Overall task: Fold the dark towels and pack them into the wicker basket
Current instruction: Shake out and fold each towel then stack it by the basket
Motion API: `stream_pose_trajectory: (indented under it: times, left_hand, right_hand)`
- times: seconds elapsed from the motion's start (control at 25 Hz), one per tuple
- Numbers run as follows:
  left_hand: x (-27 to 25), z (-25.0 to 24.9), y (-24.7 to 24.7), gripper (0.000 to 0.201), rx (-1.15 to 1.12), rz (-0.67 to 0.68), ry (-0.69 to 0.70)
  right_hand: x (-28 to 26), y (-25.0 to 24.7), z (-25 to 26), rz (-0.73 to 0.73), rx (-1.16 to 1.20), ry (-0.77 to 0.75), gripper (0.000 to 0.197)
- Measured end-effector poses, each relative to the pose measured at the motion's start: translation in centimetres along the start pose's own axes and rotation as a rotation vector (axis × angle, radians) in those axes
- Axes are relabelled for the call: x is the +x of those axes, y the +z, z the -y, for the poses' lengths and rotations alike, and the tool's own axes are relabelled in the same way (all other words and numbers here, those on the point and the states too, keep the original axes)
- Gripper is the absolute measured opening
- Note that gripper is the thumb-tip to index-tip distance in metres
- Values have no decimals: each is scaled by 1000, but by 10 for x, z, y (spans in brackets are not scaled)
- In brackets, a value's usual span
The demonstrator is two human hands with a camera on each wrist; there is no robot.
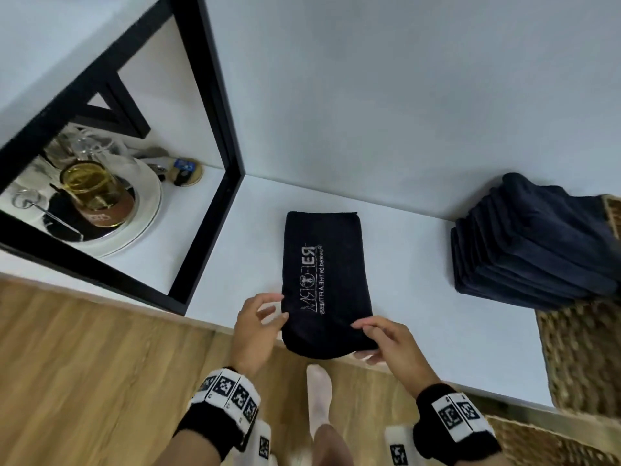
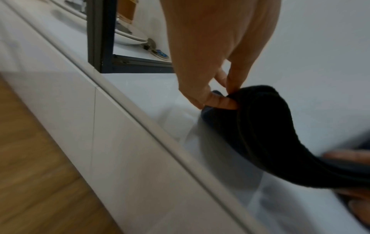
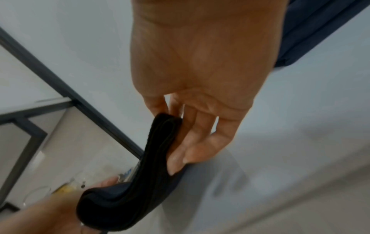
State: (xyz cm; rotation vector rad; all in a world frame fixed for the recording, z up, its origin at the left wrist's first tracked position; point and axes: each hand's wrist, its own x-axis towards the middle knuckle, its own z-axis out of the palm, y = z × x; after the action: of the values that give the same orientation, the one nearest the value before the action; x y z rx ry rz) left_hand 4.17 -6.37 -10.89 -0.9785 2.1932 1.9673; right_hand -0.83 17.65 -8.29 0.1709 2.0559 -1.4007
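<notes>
A dark towel (image 1: pixel 324 274) with white lettering lies folded lengthwise on the white counter (image 1: pixel 420 264), its near end lifted off the edge. My left hand (image 1: pixel 265 317) pinches the near left corner between thumb and fingers (image 2: pixel 222 101). My right hand (image 1: pixel 376 334) grips the near right corner, thumb on top and fingers (image 3: pixel 180 158) underneath. The folded layers of the towel (image 2: pixel 260 134) (image 3: pixel 140 182) sag between both hands. A stack of folded dark towels (image 1: pixel 534 240) sits at the right, beside the wicker basket (image 1: pixel 584 358).
A black metal frame (image 1: pixel 215 105) stands at the left of the counter. Behind it are a white plate (image 1: pixel 148 210), a glass jar with yellow liquid (image 1: pixel 90 186) and glassware. A white wall (image 1: pixel 403 79) backs the counter. Wooden floor (image 1: pixel 84 348) lies below.
</notes>
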Motion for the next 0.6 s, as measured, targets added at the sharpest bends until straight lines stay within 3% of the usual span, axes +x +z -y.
stream_pose_trajectory:
  times: [0.12,0.24,0.32,0.44,0.6]
  left_hand:
    - [3,-22,-1,43,-155,85,27]
    - [14,-28,14,62,232,314,213]
    - [28,-35,25,50,381,248,247]
    - [61,-56,30,24,69,82,102]
    - [110,-82,32,19,-197,-23,11]
  right_hand:
    - [-1,-18,31,184,147,4,37]
    - [15,-27,60,220,42,-70,34]
    - [34,-29,74,165,-11,-96,21]
    - [69,-36,89,9,-22,-144,8]
    - [133,-46,102,-133,-101,-205,27]
